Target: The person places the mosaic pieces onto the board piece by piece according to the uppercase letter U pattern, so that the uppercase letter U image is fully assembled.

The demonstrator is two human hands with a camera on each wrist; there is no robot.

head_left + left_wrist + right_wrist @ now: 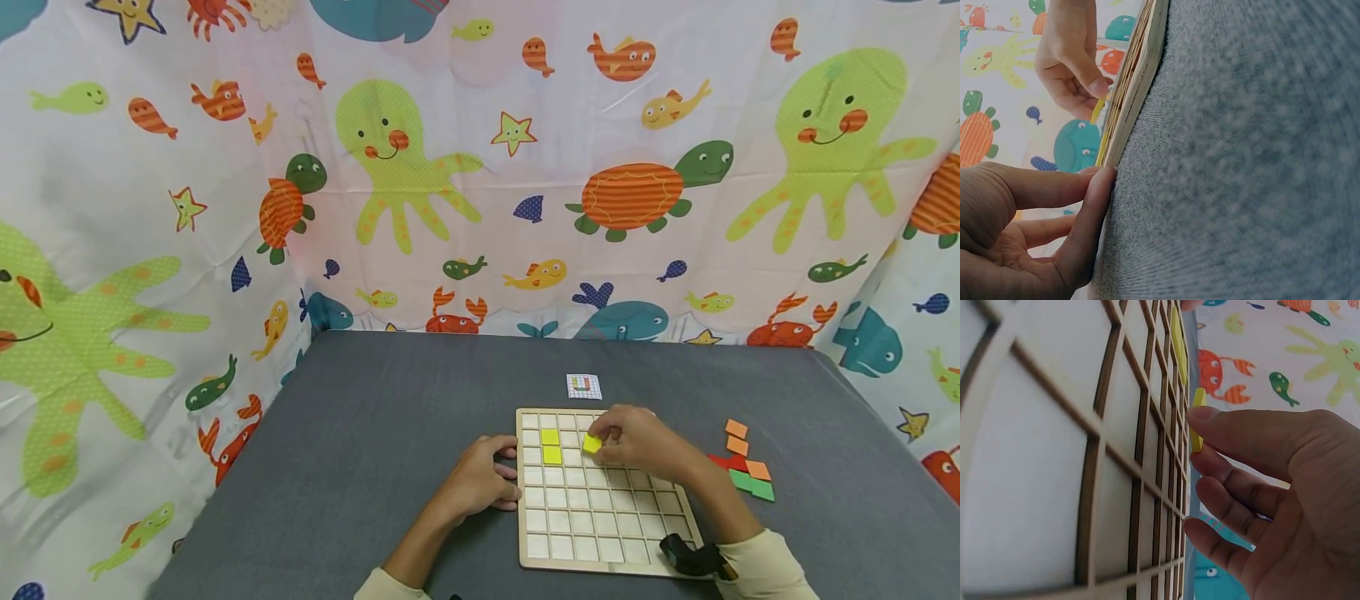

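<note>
A wooden grid board (566, 565) lies on the grey table. Two yellow square tiles (552, 455) sit one above the other in cells near its upper left. My right hand (637, 442) pinches another yellow tile (1197, 419) between thumb and fingertips. That tile is tilted close over the board's upper rows, a couple of columns right of the placed pair. At the board's left edge, my left hand (480, 479) rests with its fingertips against the wooden rim (1138, 94), fingers loosely extended.
Right of the board lie loose orange tiles (737, 428), red tiles (737, 463) and green tiles (762, 489), partly behind the right forearm. A small card (583, 387) with a grid pattern lies beyond the board. A sea-animal curtain (465, 150) hangs around the table (360, 467).
</note>
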